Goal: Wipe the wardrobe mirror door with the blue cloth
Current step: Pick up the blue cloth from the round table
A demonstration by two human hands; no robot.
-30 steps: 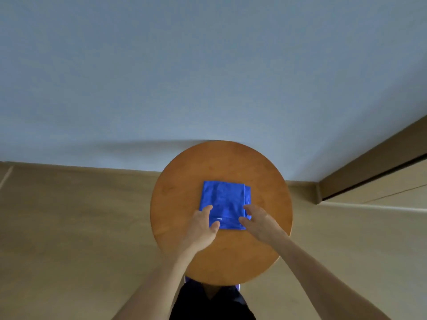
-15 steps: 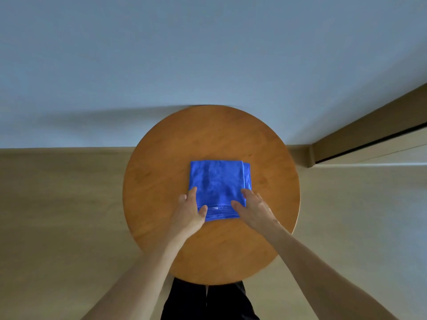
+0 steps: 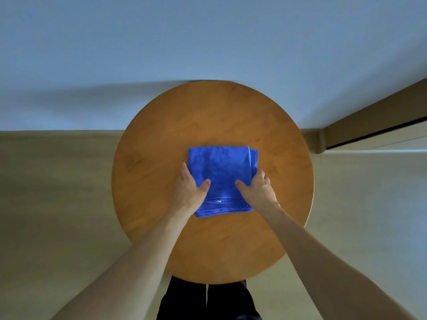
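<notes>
A folded blue cloth [image 3: 220,172] lies flat in the middle of a round wooden table [image 3: 212,116]. My left hand [image 3: 190,189] is at the cloth's left side, thumb on top and fingers along the edge. At the right side my right hand [image 3: 257,189] does the same, thumb on top and fingers curled round the edge. Both hands grip the cloth, which still rests on the table. The wardrobe mirror door is not in view.
A pale blue wall [image 3: 208,42] stands right behind the table. Beige floor [image 3: 57,204] spreads to both sides. A brown wooden frame with a dark gap [image 3: 374,128] runs along the right. Dark trouser legs [image 3: 208,301] show below the table's near edge.
Both hands have slid forward onto the cloth's sides and closed on its edges. The view has tilted down and moved closer over the table.
</notes>
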